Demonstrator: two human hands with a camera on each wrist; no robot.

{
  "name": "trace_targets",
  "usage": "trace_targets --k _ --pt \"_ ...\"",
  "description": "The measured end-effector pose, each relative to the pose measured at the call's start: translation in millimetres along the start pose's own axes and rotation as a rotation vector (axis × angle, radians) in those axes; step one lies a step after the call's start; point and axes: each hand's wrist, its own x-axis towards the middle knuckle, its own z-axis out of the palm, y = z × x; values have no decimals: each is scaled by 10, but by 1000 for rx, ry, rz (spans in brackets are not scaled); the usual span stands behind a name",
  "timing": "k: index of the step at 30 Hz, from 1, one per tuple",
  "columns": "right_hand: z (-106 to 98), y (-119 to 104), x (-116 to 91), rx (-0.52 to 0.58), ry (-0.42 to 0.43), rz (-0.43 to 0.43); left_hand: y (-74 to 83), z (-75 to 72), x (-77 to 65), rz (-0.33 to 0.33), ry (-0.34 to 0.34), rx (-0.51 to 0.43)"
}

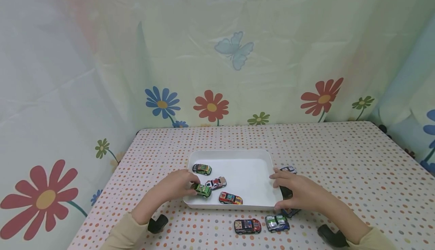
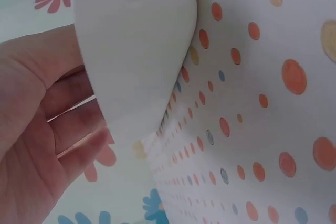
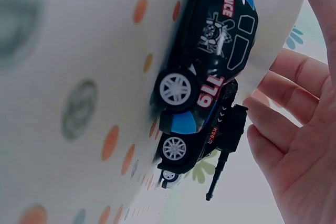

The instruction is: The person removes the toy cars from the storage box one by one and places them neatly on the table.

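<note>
My left hand (image 1: 177,185) reaches over the left side of a white tray (image 1: 242,167) and pinches the rear end of a green toy car (image 1: 204,190) inside it. In the left wrist view the tray's wall (image 2: 134,51) hides the fingertips and that car. My right hand (image 1: 300,190) spreads at the tray's right side, fingertips and thumb right at the rim. Under its palm stands a black toy car with a turret and barrel (image 3: 229,129), and nearer the right wrist camera a black toy car marked 119 (image 3: 215,40).
The tray also holds a dark green toy car (image 1: 202,169), a white-and-red one (image 1: 216,183) and a red-and-yellow one (image 1: 230,198). In front of it stand a dark red car (image 1: 247,226) and a green-and-silver one (image 1: 277,223). A whitish car (image 1: 289,169) shows behind my right hand.
</note>
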Motion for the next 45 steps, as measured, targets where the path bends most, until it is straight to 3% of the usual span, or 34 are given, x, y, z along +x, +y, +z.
trace_targets --k 7,11,18,22,27,31,35,45 --pt "13 20 3 9 -10 22 -19 -66 -36 47 68 -110" --pt "12 20 4 6 -12 34 -13 -110 -58 83 158 -186" --pt "27 19 12 11 -10 40 2 -123 -99 51 293 -303" --pt "36 19 8 15 -10 38 106 -148 -154 11 337 -341" --pt "26 17 7 20 -15 44 372 -189 -282 -4 381 -386" --pt "20 14 10 22 -8 43 560 -155 -368 22 365 -470" --pt "16 15 11 24 -5 39 670 -39 -442 19 305 -572" --pt "10 3 -3 21 -12 29 720 252 -590 -42 136 -631"
